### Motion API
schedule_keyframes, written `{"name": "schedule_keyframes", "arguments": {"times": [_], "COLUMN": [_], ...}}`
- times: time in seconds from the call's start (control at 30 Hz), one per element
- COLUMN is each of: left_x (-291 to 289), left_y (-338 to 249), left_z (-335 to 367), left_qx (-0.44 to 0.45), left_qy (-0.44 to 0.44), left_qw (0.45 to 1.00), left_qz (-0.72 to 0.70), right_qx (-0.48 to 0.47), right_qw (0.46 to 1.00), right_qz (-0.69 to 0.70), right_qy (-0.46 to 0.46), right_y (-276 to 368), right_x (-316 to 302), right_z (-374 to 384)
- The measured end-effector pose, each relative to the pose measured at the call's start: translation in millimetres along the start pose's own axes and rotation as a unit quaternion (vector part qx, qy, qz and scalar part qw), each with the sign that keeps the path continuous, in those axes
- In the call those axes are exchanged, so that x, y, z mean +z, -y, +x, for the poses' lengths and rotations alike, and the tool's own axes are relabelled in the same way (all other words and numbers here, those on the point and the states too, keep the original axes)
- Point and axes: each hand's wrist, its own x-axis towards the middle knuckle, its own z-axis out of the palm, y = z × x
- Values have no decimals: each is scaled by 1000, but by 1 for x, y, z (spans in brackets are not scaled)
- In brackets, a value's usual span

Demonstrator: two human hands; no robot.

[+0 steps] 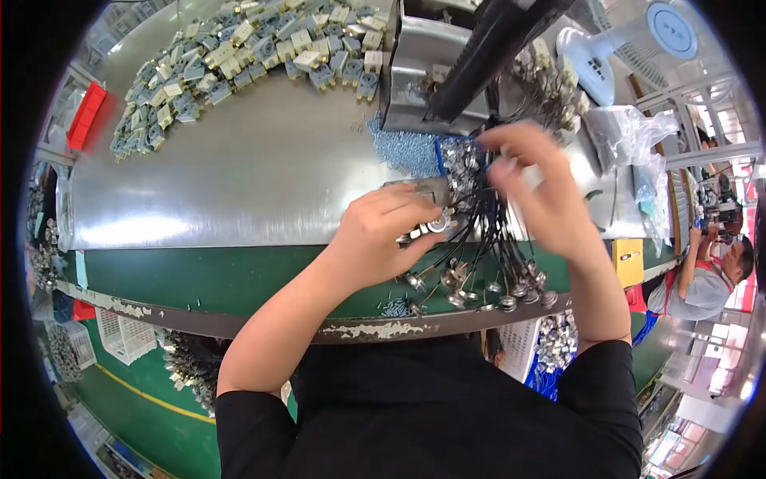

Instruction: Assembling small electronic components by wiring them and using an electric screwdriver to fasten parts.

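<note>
My left hand (381, 233) is closed round a small part with a round metal face (436, 224), just above the table's near edge; the fingers cover most of it. My right hand (544, 191) hovers over a bundle of black wires (493, 227), its fingers curled and smeared by motion, so any small thing in them is hidden. Round metal thermostat-like ends (523, 286) on those wires hang at the green front strip. Between the hands lies a blue tray (440, 156) with small metal pieces. Left of it spreads a pile of small bluish screws (405, 152).
Many grey and cream switch-like blocks (263, 49) cover the far left of the metal table (223, 160). A metal fixture with a black bar (495, 60) stands at the back. Right are a white fan (590, 64), plastic bags (630, 136) and another person (706, 279).
</note>
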Motion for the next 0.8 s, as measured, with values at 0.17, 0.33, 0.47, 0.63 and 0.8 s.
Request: {"name": "schedule_keyframes", "arguments": {"times": [0.17,0.33,0.47,0.63,0.8], "left_x": [2,-5,-3,-10,-25], "left_y": [-3,-14,-16,-19,-32], "left_z": [1,6,8,11,21], "left_qx": [-5,-19,-29,-73,-172], "left_qy": [-23,-83,-107,-86,-73], "left_qw": [1000,996,994,994,982], "left_qz": [18,38,18,-1,-29], "right_qx": [-121,-137,-148,-122,-157], "right_qw": [965,963,963,968,962], "right_qz": [-158,-207,-215,-216,-224], "right_qy": [170,109,62,40,10], "right_y": [10,12,9,3,12], "right_x": [17,32,41,49,55], "right_z": [-8,-10,-5,-7,-1]}}
